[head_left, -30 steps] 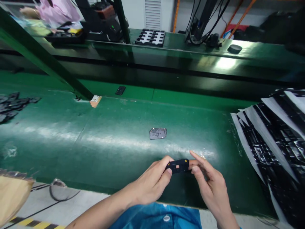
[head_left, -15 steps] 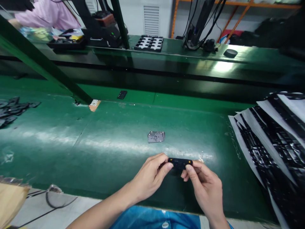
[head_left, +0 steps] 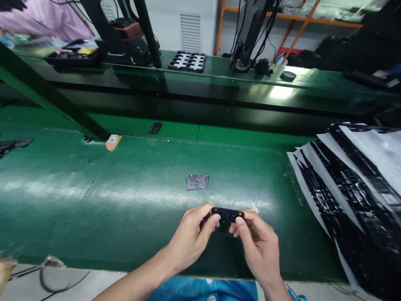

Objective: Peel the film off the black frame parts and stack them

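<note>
Between my two hands is a small black plastic part (head_left: 228,214) with rounded ends and a small yellow mark near each end. My left hand (head_left: 192,234) pinches its left end between thumb and fingers. At the other end, my right hand (head_left: 258,240) grips it the same way, thumb in front. The part is held above the near side of the green bench, its long side running left to right. Beyond it on the bench lies a dark grey flat part (head_left: 197,182) with cutouts, apart from both hands.
On the right, black moulded parts (head_left: 338,188) are layered between white sheets. A small black piece (head_left: 155,128) lies near the bench's back edge. A green post (head_left: 62,100) slants at left, near dark parts (head_left: 14,144). A person's pink sleeve (head_left: 46,19) shows behind.
The camera view has swung right, so the scene sits farther left. Both hands keep their hold on the black part, with hardly any change in pose.
</note>
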The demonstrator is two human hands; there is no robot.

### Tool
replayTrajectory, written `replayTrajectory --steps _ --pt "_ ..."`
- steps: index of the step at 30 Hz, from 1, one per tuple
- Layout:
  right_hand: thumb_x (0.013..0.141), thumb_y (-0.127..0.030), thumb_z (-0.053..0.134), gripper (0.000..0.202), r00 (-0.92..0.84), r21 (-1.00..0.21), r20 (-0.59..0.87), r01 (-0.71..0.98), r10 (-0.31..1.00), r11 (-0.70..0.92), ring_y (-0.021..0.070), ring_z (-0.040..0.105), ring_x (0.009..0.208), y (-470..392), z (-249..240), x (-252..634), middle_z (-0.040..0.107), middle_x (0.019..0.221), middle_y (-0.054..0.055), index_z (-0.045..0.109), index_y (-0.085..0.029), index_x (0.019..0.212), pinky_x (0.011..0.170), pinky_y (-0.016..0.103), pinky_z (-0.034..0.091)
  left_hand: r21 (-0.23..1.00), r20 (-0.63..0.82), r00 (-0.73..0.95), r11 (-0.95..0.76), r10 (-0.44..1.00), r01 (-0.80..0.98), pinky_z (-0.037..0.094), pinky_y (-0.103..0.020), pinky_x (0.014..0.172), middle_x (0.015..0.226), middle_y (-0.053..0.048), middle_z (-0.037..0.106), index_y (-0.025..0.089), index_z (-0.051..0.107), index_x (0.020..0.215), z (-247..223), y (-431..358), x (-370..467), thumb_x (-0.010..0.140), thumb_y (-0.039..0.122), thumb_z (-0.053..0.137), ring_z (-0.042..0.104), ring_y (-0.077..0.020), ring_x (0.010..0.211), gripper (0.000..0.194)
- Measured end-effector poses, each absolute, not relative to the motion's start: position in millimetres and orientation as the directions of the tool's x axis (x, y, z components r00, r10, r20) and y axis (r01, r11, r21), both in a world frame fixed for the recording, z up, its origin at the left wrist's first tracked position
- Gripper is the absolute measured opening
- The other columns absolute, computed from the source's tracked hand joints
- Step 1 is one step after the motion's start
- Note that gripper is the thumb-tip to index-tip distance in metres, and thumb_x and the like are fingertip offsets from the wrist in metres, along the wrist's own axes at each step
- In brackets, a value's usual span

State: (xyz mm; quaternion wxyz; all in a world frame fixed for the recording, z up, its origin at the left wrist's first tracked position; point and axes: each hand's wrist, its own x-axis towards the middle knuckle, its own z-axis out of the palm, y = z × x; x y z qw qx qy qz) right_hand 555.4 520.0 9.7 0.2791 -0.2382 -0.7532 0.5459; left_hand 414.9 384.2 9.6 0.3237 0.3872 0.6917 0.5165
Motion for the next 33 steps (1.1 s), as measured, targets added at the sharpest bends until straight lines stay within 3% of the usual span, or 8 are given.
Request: replayTrajectory --steps 2,5,8,14,26,33 --pt "0.104 -0.023 0.062 0.014 -0.715 -0.954 0.170 0.053 0.678 0.295 0.0108 0.067 0.062 518.6 10.4 555.0 0.069 0.077 -0.001 0.076 -0.024 0.104 0.060 0.019 0.056 0.974 -0.088 -0.477 0.175 0.874 0.140 0.044 -0.026 0.066 0.069 0.001 0.060 0.019 0.058 0.081 12.1 385.0 418.0 0.112 0.040 0.044 0.060 -0.0136 0.065 0.040" --pt "0.105 -0.021 0.061 0.023 -0.692 -0.962 0.169 0.040 0.701 0.272 0.0083 0.062 0.053 516.6 9.8 554.9 0.064 0.067 -0.005 0.075 -0.027 0.122 0.055 0.016 0.052 0.980 -0.136 -0.412 0.185 0.901 0.081 0.042 -0.025 0.064 0.067 0.003 0.058 0.020 0.054 0.083 17.5 383.6 422.5 0.113 0.043 0.042 0.057 -0.0120 0.060 0.040" --pt "0.105 -0.021 0.062 0.019 -0.684 -0.973 0.172 -0.004 0.709 0.232 0.0072 0.059 0.047 515.1 10.3 553.3 0.059 0.061 -0.007 0.077 -0.027 0.115 0.049 0.015 0.049 0.978 -0.153 -0.358 0.193 0.921 0.079 0.041 -0.026 0.064 0.068 0.003 0.055 0.020 0.054 0.089 22.3 380.0 425.6 0.114 0.044 0.037 0.053 -0.0123 0.061 0.038" --pt "0.104 -0.022 0.064 0.015 -0.694 -0.982 0.175 -0.070 0.698 0.176 0.0063 0.056 0.042 514.3 12.0 552.5 0.056 0.059 -0.007 0.078 -0.026 0.104 0.048 0.016 0.047 0.955 -0.237 -0.303 0.279 0.923 0.102 0.042 -0.029 0.074 0.088 -0.001 0.057 0.021 0.055 0.103 25.4 374.2 426.7 0.114 0.047 0.030 0.053 -0.0174 0.080 0.037" --pt "0.104 -0.031 0.066 0.021 -0.662 -0.991 0.136 -0.098 0.737 0.095 0.0038 0.049 0.036 511.5 6.9 551.0 0.055 0.062 -0.006 0.074 -0.020 0.088 0.039 0.014 0.038 0.917 -0.311 -0.265 0.362 0.913 0.170 0.042 -0.033 0.081 0.090 0.000 0.057 0.024 0.050 0.103 31.5 370.2 426.4 0.114 0.049 0.026 0.053 -0.0195 0.085 0.036" --pt "0.102 -0.038 0.067 0.029 -0.670 -0.998 0.013 -0.054 0.742 -0.031 0.0040 0.042 0.034 510.1 -0.9 552.4 0.056 0.061 -0.005 0.067 -0.018 0.081 0.035 0.016 0.030 0.916 -0.293 -0.270 0.350 0.917 0.194 0.043 -0.032 0.078 0.090 0.000 0.058 0.024 0.049 0.100 24.1 368.1 426.8 0.114 0.046 0.027 0.054 -0.0191 0.083 0.033"
